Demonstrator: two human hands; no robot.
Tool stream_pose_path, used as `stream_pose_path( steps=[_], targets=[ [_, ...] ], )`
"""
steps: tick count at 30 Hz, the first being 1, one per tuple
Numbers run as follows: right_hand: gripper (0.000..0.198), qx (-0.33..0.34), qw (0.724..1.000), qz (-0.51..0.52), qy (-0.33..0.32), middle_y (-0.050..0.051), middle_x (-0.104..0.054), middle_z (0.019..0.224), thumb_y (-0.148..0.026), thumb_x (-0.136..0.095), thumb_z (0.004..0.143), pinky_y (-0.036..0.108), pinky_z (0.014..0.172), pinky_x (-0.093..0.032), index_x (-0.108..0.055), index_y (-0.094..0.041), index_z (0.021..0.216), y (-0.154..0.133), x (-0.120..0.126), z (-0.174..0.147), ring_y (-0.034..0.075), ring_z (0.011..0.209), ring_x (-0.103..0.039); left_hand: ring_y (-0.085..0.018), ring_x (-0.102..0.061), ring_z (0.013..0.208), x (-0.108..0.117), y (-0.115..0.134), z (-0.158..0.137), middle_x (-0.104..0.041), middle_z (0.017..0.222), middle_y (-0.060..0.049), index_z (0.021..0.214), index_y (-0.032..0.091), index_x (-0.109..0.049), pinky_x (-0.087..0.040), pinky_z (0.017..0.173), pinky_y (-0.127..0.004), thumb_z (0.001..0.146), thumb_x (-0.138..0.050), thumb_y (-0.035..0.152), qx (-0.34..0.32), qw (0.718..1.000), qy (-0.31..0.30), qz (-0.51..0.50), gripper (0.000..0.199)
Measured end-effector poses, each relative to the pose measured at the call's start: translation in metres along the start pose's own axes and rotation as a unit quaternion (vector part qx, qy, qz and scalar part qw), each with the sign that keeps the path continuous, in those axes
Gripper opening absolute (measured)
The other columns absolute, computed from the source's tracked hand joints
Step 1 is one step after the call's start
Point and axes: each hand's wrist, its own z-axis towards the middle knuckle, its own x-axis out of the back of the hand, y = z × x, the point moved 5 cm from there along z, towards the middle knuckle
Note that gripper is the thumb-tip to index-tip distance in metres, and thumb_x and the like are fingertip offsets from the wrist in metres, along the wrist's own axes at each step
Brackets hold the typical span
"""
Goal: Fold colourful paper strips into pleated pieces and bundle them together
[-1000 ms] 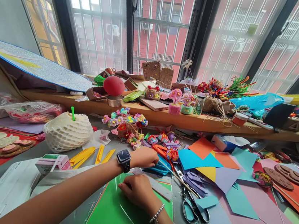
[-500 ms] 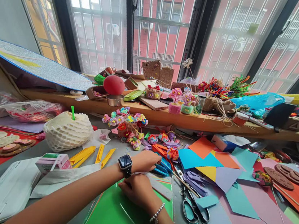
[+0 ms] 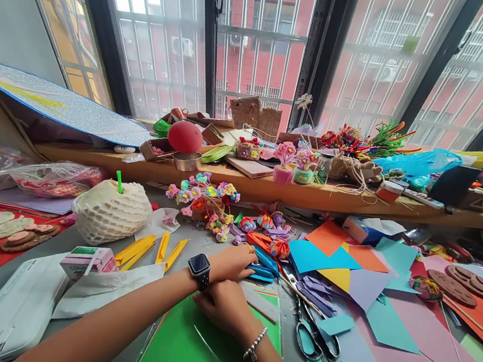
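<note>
My left hand (image 3: 231, 262), wearing a black smartwatch (image 3: 200, 267), reaches to a small pile of folded blue paper strips (image 3: 265, 266). Its thumb and fingers are apart, the tips beside the strips. Just below the left wrist, my right hand (image 3: 224, 305), wearing a bead bracelet (image 3: 255, 343), is curled over a glossy green board (image 3: 190, 345). Its fingers are closed and partly hidden, so anything in them is out of sight. A pale flat bar (image 3: 262, 304) lies beside the right hand.
Folded yellow strips (image 3: 163, 249) and a white foam-netted coconut (image 3: 110, 215) with a green straw lie left. Scissors (image 3: 315, 331), purple strips (image 3: 313, 291) and coloured paper sheets (image 3: 432, 345) spread right. Yarn flowers (image 3: 204, 194) stand behind, below a crowded window ledge (image 3: 244, 190).
My left hand has drawn back slightly to the left, and its thumb now shows apart from the fingers. My right hand has barely moved.
</note>
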Motion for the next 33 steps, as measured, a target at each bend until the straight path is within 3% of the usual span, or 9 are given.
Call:
stream_pose_path(
  steps=[7, 12, 21, 29, 33],
  targets=[
    [0.017, -0.008, 1.000, -0.003, -0.012, 0.003, -0.064, 0.074, -0.027, -0.048, 0.071, 0.023, 0.048, -0.028, -0.061, -0.017, 0.073, 0.000, 0.001, 0.001, 0.015, 0.062, -0.056, -0.018, -0.050, 0.078, -0.002, 0.002, 0.002, -0.053, 0.086, -0.008, 0.082, 0.012, -0.049, -0.039, 0.067, -0.026, 0.069, -0.051, 0.042, -0.026, 0.999, 0.006, 0.027, 0.032],
    [0.019, -0.016, 1.000, -0.007, -0.021, 0.004, -0.064, 0.073, -0.028, -0.047, 0.072, 0.024, 0.047, -0.028, -0.062, -0.017, 0.075, 0.000, 0.001, 0.000, 0.015, 0.061, -0.055, -0.017, -0.050, 0.077, -0.004, 0.002, 0.002, -0.054, 0.085, -0.007, 0.081, 0.013, -0.046, -0.039, 0.066, -0.025, 0.070, -0.051, 0.035, -0.037, 0.999, 0.001, 0.028, 0.025],
    [0.018, -0.001, 1.000, -0.011, -0.025, 0.003, -0.064, 0.070, -0.029, -0.047, 0.073, 0.023, 0.046, -0.027, -0.061, -0.018, 0.070, 0.001, -0.003, 0.002, 0.014, 0.060, -0.054, -0.018, -0.053, 0.084, -0.004, -0.005, 0.000, -0.054, 0.093, -0.007, 0.099, 0.016, -0.038, -0.040, 0.069, -0.026, 0.077, -0.041, 0.021, 0.012, 1.000, -0.006, 0.004, 0.023],
    [0.024, 0.006, 0.999, -0.014, -0.032, 0.004, -0.063, 0.068, -0.033, -0.043, 0.077, 0.023, 0.046, -0.026, -0.060, -0.017, 0.070, 0.002, -0.004, 0.001, 0.014, 0.059, -0.054, -0.019, -0.053, 0.085, 0.001, -0.020, -0.005, -0.055, 0.093, -0.008, 0.101, 0.016, -0.038, -0.040, 0.070, -0.028, 0.080, -0.036, 0.030, 0.076, 0.995, 0.049, -0.047, 0.025],
    [0.025, 0.007, 0.999, -0.012, -0.029, 0.003, -0.063, 0.067, -0.033, -0.043, 0.077, 0.023, 0.047, -0.025, -0.060, -0.017, 0.070, 0.003, -0.005, 0.001, 0.014, 0.059, -0.054, -0.017, -0.052, 0.086, 0.018, -0.017, -0.005, -0.054, 0.096, -0.008, 0.105, 0.016, -0.035, -0.041, 0.071, -0.028, 0.082, -0.031, 0.030, 0.070, 0.984, 0.148, -0.066, 0.027]
  ],
)
